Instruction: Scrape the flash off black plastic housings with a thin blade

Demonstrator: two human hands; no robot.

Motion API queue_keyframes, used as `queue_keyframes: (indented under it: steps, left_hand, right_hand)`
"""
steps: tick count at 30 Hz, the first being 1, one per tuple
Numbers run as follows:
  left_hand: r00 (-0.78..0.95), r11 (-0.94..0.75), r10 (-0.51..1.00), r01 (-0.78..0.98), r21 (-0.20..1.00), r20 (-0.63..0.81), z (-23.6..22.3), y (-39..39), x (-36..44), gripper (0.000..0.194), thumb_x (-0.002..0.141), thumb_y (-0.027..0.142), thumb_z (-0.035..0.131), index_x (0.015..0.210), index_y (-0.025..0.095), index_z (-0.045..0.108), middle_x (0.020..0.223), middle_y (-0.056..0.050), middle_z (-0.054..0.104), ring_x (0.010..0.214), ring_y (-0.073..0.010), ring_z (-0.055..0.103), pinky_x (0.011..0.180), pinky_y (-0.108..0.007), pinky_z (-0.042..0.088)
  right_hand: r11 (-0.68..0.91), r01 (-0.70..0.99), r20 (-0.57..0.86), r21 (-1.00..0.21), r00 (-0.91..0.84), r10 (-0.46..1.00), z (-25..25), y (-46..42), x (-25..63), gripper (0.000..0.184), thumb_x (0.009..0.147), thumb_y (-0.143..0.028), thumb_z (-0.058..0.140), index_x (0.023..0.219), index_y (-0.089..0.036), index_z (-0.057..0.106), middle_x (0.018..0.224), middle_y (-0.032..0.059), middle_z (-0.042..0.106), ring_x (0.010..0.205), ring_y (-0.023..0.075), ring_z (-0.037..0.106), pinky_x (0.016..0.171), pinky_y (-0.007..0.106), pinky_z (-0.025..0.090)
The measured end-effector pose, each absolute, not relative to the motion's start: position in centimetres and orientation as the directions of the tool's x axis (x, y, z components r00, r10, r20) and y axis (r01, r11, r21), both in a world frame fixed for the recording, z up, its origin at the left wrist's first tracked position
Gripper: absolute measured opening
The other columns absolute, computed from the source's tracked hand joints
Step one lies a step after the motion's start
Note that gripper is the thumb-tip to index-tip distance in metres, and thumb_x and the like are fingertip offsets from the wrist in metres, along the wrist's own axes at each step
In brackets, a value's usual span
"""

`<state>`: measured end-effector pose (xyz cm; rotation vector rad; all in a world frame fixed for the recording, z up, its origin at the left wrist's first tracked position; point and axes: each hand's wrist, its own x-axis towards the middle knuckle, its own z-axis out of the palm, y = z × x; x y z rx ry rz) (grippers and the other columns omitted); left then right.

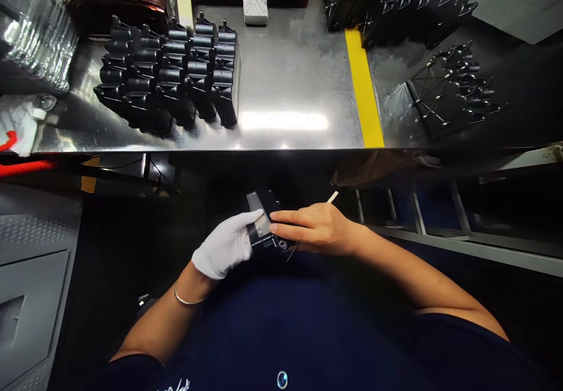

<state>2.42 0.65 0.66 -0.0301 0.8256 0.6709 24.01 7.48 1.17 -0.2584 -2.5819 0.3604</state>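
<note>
Black moulded part (269, 202) with a metal plate (259, 218), held over the person's dark shirt (281, 332). Left grip (224, 244), white-gloved, clenched on it. Right grip (314, 230) lay across the plate, hold unclear; thin white stick (333, 197) beyond it. Farther off, rows of black parts (167, 74) on a steel table (285, 86).

Gloved left hand (224, 245) grips black plastic part (269, 202); bare right fingers (285, 221) touch metal plate (259, 218).
</note>
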Motion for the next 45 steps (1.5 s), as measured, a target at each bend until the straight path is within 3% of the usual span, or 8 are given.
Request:
queue_keyframes:
  steps: [4,7,10,14,18,23,29,45]
  left_hand:
    - [0.409,0.74,0.669,-0.289,0.607,-0.621,1.1,-0.1,1.9,0.044,0.088,0.052,0.05,0.097,0.013,0.069,0.044,0.003,0.055,0.03,-0.0086,0.041,0.033,-0.02,0.033]
    - [0.056,0.434,0.895,0.119,0.893,-0.443,1.0,-0.5,1.7,0.029,0.084,0.043,0.061,0.096,0.018,0.07,0.072,-0.002,0.069,0.06,-0.0132,0.059,0.056,-0.022,0.047]
    - [-0.085,0.244,0.969,0.422,0.873,-0.23,0.6,-0.4,1.3,0.027,0.09,0.04,0.051,0.096,0.02,0.069,0.096,-0.006,0.069,0.087,-0.0192,0.062,0.079,-0.029,0.048]
    - [-0.231,0.229,0.968,0.642,0.732,-0.101,0.5,0.1,0.5,0.03,0.093,0.043,0.041,0.084,0.021,0.06,0.084,-0.003,0.062,0.078,-0.0182,0.057,0.073,-0.029,0.045]
    - [-0.216,0.278,0.96,0.621,0.733,-0.18,0.8,0.3,0.5,0.041,0.092,0.046,0.042,0.06,0.023,0.041,0.056,0.003,0.041,0.054,-0.0135,0.041,0.053,-0.027,0.034]
    - [-0.024,0.307,0.945,0.403,0.862,-0.325,1.2,0.3,1.0,0.041,0.09,0.045,0.047,0.056,0.022,0.037,0.055,0.004,0.036,0.052,-0.0122,0.034,0.051,-0.027,0.031]
    - [0.057,0.4,0.895,0.343,0.85,-0.443,1.3,0.3,0.9,0.046,0.086,0.047,0.052,0.053,0.022,0.034,0.054,0.004,0.033,0.051,-0.0117,0.031,0.048,-0.026,0.029]
    - [0.115,0.408,0.874,0.358,0.84,-0.473,1.7,0.6,1.3,0.046,0.084,0.051,0.049,0.051,0.023,0.034,0.052,0.005,0.031,0.048,-0.0104,0.028,0.045,-0.025,0.026]
  right_hand:
    - [0.857,0.205,0.571,-0.472,-0.67,0.474,1.2,7.2,23.0,0.052,0.084,-0.047,0.066,0.125,-0.017,0.054,0.099,0.0083,0.075,0.08,0.0149,0.072,0.062,0.021,0.056]
    - [0.711,0.276,0.566,-0.646,-0.452,0.69,0.6,6.5,21.4,0.053,0.079,-0.044,0.072,0.122,-0.017,0.057,0.096,0.0084,0.075,0.077,0.0158,0.072,0.068,0.023,0.059]
    - [0.543,0.243,0.45,-0.804,-0.349,0.822,-0.4,5.3,20.1,0.049,0.078,-0.041,0.073,0.118,-0.016,0.06,0.1,0.0094,0.073,0.077,0.0159,0.071,0.067,0.024,0.059]
    - [0.298,0.082,0.22,-0.951,-0.497,0.839,-1.6,4.3,20.2,0.042,0.081,-0.045,0.069,0.111,-0.015,0.064,0.086,0.0055,0.072,0.061,0.0104,0.063,0.049,0.019,0.051]
    - [0.129,0.104,0.063,-0.986,-0.485,0.872,-1.7,4.6,21.4,0.04,0.093,-0.047,0.05,0.116,-0.016,0.061,0.076,0.0014,0.066,0.063,0.01,0.061,0.057,0.022,0.051]
    - [0.318,0.214,0.147,-0.924,-0.57,0.808,-1.1,4.9,22.2,0.031,0.099,-0.03,0.042,0.112,-0.015,0.065,0.098,0.0088,0.07,0.086,0.0147,0.065,0.077,0.028,0.054]
    - [0.4,0.315,0.09,-0.861,-0.68,0.728,-0.2,4.3,23.0,0.04,0.101,-0.031,0.035,0.126,-0.012,0.06,0.074,0.003,0.058,0.067,0.0125,0.055,0.062,0.026,0.048]
    - [0.182,0.106,0.069,-0.978,-0.655,0.753,-0.6,3.6,23.0,0.03,0.093,-0.026,0.055,0.12,-0.019,0.067,0.071,0.0003,0.058,0.061,0.0081,0.052,0.057,0.02,0.045]
